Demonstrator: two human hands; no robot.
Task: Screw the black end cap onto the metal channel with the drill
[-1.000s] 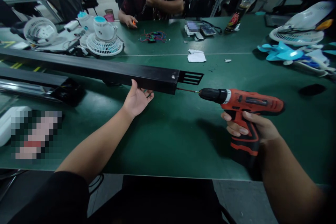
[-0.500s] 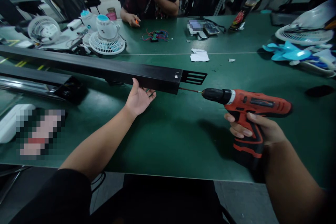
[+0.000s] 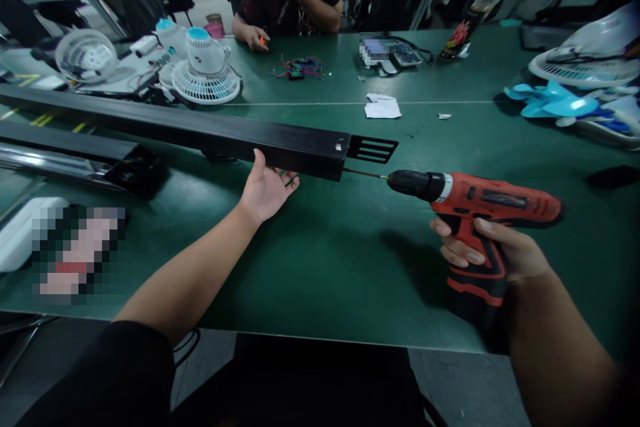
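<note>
My right hand is wrapped round the grip of a red and black cordless drill. From its chuck a long thin driver bit reaches left to the end of a long black rectangular beam, and its tip is hidden inside that end. A slotted black bracket sticks out of the same end. With the palm turned up, my left hand supports the beam from below, thumb against its near side and fingers partly hidden under it.
A second black beam lies at the left, near a pixelated flat object. White fan parts stand behind, with blue fan blades at the right. Across the green table a person sits by a wired circuit board.
The view has shifted very slightly. Both hands, the drill and the beam keep the same positions relative to each other.
</note>
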